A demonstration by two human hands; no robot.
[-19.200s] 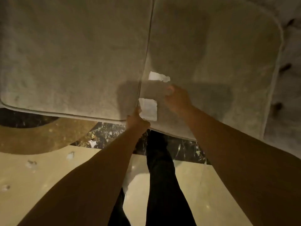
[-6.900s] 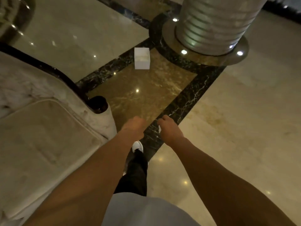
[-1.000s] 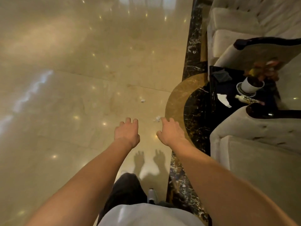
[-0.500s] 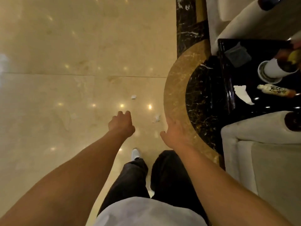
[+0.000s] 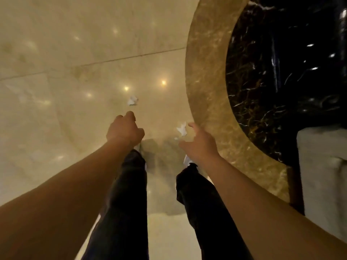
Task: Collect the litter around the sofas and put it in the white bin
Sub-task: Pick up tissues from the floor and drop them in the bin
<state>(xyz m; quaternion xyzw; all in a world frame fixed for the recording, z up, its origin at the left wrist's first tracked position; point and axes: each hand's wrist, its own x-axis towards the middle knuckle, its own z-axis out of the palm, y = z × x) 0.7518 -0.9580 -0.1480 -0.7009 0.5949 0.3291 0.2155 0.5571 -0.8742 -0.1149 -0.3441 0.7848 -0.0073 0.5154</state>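
Note:
Two small crumpled white paper scraps lie on the glossy beige floor. The far scrap (image 5: 132,100) rests just beyond my left hand (image 5: 125,129), whose fingers curl downward a short way above it, holding nothing. The near scrap (image 5: 181,129) lies right beside my right hand (image 5: 199,142), which reaches down with fingers spread, its fingertips next to the paper without gripping it. The white bin is out of view.
My two legs in dark trousers (image 5: 129,194) stand just behind the scraps. A brown marble ring (image 5: 206,76) curves around a black marble inlay (image 5: 281,72) on the right. A pale sofa corner (image 5: 323,166) sits at the right edge.
I have stepped forward and bent lower, so both scraps are now much closer. Both hands have dropped toward them; the side table with the pot and bottle has left the view.

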